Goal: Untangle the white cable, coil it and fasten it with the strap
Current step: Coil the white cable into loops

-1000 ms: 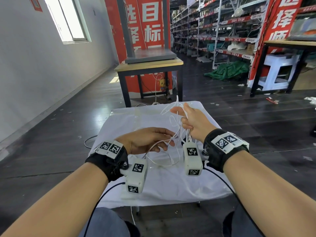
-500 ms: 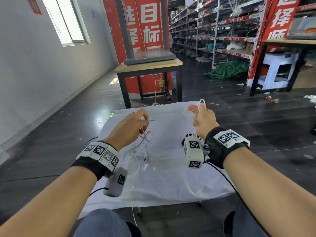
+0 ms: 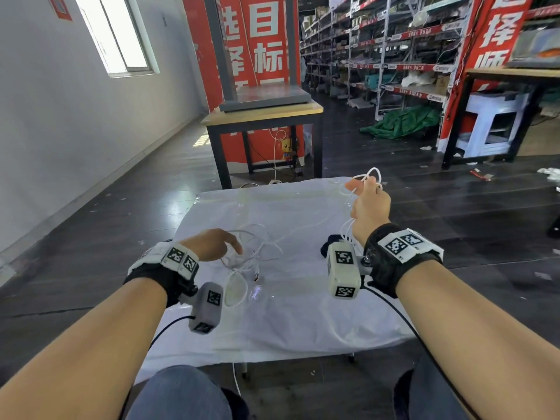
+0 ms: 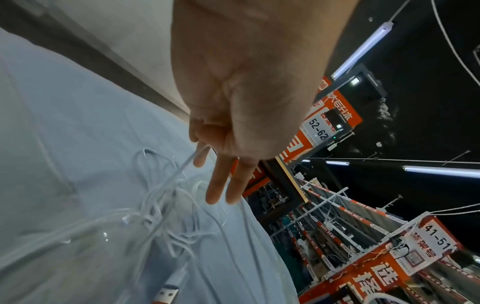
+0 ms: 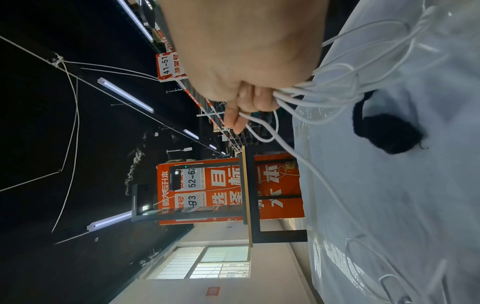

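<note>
The white cable (image 3: 251,260) lies partly in a loose tangle on the white-covered table (image 3: 303,322), its USB plug (image 3: 257,275) at the tangle's near edge. My left hand (image 3: 218,244) hovers low over the tangle. In the left wrist view a taut strand (image 4: 187,166) rises to its thumb-side fingers, which pinch it, while two fingers (image 4: 215,185) stay straight. My right hand (image 3: 369,207) is raised at the right and grips a bundle of cable loops (image 5: 298,98). One strand runs from it across to the tangle. The black strap (image 3: 330,244) lies on the cloth below the right hand.
A wooden table with black legs (image 3: 263,116) stands just beyond the work table. Warehouse shelving (image 3: 394,56) and a green tarp (image 3: 406,122) fill the back right. A dark floor surrounds the table, and my knees sit below its near edge.
My left hand has dropped from chest height down to the tangle on the cloth. The right hand has stayed raised with its loops, drifting slightly right.
</note>
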The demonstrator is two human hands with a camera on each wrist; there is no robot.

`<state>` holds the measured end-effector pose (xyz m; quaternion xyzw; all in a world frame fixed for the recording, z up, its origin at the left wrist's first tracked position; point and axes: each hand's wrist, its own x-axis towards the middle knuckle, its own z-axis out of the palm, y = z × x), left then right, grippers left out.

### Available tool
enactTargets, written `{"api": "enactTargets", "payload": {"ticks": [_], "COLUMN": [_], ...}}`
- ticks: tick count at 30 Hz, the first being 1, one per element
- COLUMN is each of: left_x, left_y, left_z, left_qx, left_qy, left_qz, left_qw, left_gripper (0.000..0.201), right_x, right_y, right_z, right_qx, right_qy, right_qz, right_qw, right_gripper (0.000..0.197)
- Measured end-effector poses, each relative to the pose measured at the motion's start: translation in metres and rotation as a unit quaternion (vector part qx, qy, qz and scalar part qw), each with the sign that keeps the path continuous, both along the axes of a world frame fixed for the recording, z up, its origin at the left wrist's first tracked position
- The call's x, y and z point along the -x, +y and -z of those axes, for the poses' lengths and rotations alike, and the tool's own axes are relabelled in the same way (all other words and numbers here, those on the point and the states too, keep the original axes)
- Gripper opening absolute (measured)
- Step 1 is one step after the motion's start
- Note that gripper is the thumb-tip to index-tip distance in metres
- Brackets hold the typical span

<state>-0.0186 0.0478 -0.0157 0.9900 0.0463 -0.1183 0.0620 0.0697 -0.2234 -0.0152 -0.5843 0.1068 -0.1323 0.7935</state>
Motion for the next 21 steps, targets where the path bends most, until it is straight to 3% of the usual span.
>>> {"api": "enactTargets", "payload": {"ticks": [3, 5, 10, 15, 19, 21], "left_x": [0.000, 0.000, -0.001, -0.006, -0.009, -0.009], "left_y": [-0.006, -0.009, -0.032, -0.073, -0.092, -0.093], "left_z": [-0.003, -0.004, -0.017, -0.034, -0.041, -0.040], "left_qx": [0.171, 0.225, 0.356, 0.511, 0.615, 0.631], "left_qy": [-0.076, -0.120, -0.212, -0.145, -0.098, -0.091], "left_qz": [-0.086, -0.129, -0.137, -0.081, -0.094, -0.094], "left_qw": [0.979, 0.958, 0.900, 0.843, 0.777, 0.764], "left_gripper": [0.039, 0.045, 0.042, 0.021, 0.031, 0.026], "right_x": [0.011, 0.016, 0.024, 0.036, 0.044, 0.047], "right_y": [0.002, 0.004, 0.010, 0.021, 0.024, 0.021], "right_z": [-0.006, -0.009, -0.015, -0.023, -0.029, -0.031], "right_qx": [-0.004, 0.005, 0.036, 0.097, 0.107, 0.119], "right_qy": [0.002, 0.003, -0.008, -0.017, -0.009, -0.006], "right_qz": [-0.052, -0.089, -0.210, -0.360, -0.425, -0.443], "right_qw": [0.999, 0.996, 0.977, 0.928, 0.899, 0.889], "right_gripper": [0.049, 0.049, 0.046, 0.045, 0.040, 0.039]}}
